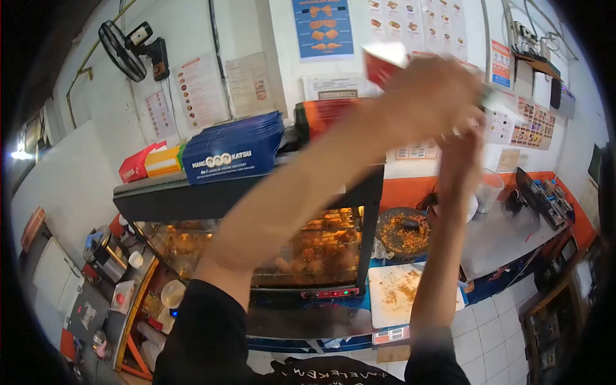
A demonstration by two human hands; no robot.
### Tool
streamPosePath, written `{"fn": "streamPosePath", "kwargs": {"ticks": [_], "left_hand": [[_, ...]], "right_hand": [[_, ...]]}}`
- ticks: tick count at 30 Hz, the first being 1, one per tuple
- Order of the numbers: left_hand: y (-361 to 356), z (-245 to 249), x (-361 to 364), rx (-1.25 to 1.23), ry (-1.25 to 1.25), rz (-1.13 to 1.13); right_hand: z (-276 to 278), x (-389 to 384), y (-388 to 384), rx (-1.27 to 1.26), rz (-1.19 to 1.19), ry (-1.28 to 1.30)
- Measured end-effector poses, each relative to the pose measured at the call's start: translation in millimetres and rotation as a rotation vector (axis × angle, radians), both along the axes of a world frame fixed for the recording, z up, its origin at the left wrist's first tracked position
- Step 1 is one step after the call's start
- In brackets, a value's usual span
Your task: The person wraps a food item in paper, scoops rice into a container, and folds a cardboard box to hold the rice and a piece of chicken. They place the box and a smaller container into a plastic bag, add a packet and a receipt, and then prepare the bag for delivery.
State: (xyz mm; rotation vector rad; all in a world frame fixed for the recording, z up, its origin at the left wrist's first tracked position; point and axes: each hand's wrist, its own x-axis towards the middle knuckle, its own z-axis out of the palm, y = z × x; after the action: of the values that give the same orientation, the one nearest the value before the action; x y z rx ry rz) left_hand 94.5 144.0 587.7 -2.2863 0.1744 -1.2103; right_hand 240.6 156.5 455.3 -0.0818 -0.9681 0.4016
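Both my hands are raised together in front of the wall, smeared by motion. My left hand (439, 93) reaches across from the left, its fingers curled. A red-and-white paper box (385, 63) sticks out beyond it on the left, mostly hidden by the hand and wrist. My right hand (463, 144) comes up from below, right under the left one, with its fingers blurred. A pale blurred flap (505, 108) shows just right of the hands. Below my left forearm stands a lit glass warming cabinet (321, 247) with fried food inside.
Stacked blue folded boxes (234, 151), yellow boxes (163, 162) and red boxes (328, 114) line the cabinet top. A stone mortar (403, 231) with chopped red food sits right of it, behind a stained white cutting board (391, 298). A steel counter (500, 240) extends right.
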Motion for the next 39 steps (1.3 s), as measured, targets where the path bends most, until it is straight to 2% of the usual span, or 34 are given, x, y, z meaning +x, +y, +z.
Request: {"fn": "streamPosePath", "kwargs": {"ticks": [1, 2, 3, 4, 6, 10, 13, 14, 15, 16, 17, 18, 21, 22, 25, 26, 29, 30, 31, 32, 33, 35, 36, 37, 38, 39], "left_hand": [[-34.5, -22.0, 2.5, -0.074, 0.031, 0.074], [-61.5, -41.7, -1.3, -0.088, 0.011, -0.014], [-82.2, -59.9, -5.4, -0.235, 0.135, -0.063], [-99.1, -76.7, -5.7, -0.302, 0.117, -0.056], [-115.1, -110.6, -6.0, -0.392, 0.006, -0.191], [-119.3, -147.7, -15.9, -0.595, 0.089, -0.519], [-118.6, -167.2, -21.0, -0.7, 0.139, -0.669], [-117.5, -172.5, -22.1, -0.69, 0.15, -0.596], [-119.6, -174.7, -25.0, -0.765, 0.158, -0.463], [-120.9, -175.1, -30.5, -0.836, 0.166, -0.329], [-120.5, -175.2, -33.7, -0.899, 0.176, -0.191], [-113.6, -180.7, -31.1, -0.871, 0.157, -0.218], [-100.6, -189.6, -36.7, -0.858, 0.121, -0.432], [-103.4, -185.2, -48.1, -0.908, 0.211, -0.316], [-100.8, -207.1, -54.5, -0.999, 0.156, -0.319], [-101.5, -208.6, -60.8, -1.068, 0.179, -0.203], [-105.6, -219.9, -82.4, -1.295, 0.15, -0.163], [-104.3, -242.6, -84.9, -1.276, 0.073, -0.173], [-98.6, -260.0, -101.5, -1.246, 0.085, -0.125], [-90.7, -275.9, -119.5, -1.214, 0.095, -0.082], [-81.4, -291.9, -139.4, -1.185, 0.106, -0.046], [-53.8, -322.8, -190.7, -1.725, 0.374, -0.199], [-54.6, -346.8, -202.6, -1.823, 0.305, -0.397], [-59.3, -366.2, -207.7, -1.909, 0.228, -0.607], [-77.5, -350.1, -216.3, -1.892, 0.248, -0.593], [-86.7, -371.5, -206.7, -1.927, 0.099, -0.63]], "right_hand": [[-22.2, 9.7, -24.5, -0.056, -0.105, 0.169], [-41.2, 19.6, -47.0, -0.088, -0.174, 0.239], [-58.6, 27.6, -69.1, -0.11, -0.246, 0.275], [-74.5, 32.0, -90.1, -0.141, -0.324, 0.298], [-103.6, 36.6, -132.1, -0.195, -0.473, 0.311], [-142.9, 18.9, -195.2, -0.324, -0.723, 0.232], [-152.4, 0.9, -215.4, -0.447, -0.936, 0.071], [-152.4, -4.6, -216.1, -0.508, -1.04, -0.007], [-152.0, -8.9, -212.7, -0.543, -1.044, -0.05], [-150.5, -11.1, -207.4, -0.55, -0.985, -0.069], [-150.2, -10.2, -201.2, -0.497, -0.674, 0.071], [-153.3, -15.2, -204.3, -0.543, -0.691, -0.142], [-167.5, -24.7, -216.9, -0.669, -0.581, -0.502], [-161.2, -30.4, -218.1, -0.674, -0.697, -0.632], [-165.7, -41.0, -215.2, -0.647, -0.743, -0.718], [-164.2, -50.0, -213.0, -0.595, -0.772, -0.723], [-183.7, -53.3, -214.2, -0.58, -0.717, -1.032], [-198.6, -57.8, -217.8, -0.737, -0.55, -0.918], [-198.9, -54.4, -218.8, -0.702, -0.628, -1.157], [-216.0, -52.5, -219.2, -0.799, -0.595, -1.115], [-239.4, -43.1, -220.1, -0.81, -0.663, -1.138], [-306.3, -9.4, -207.3, -1.078, -0.389, -0.789], [-339.9, 7.6, -200.5, -1.181, -0.283, -0.579], [-348.0, 0.3, -185.4, -1.192, -0.202, -0.517], [-355.5, -7.5, -170.2, -1.203, -0.124, -0.453], [-359.1, -22.8, -159.2, -1.169, -0.083, -0.394]]}}
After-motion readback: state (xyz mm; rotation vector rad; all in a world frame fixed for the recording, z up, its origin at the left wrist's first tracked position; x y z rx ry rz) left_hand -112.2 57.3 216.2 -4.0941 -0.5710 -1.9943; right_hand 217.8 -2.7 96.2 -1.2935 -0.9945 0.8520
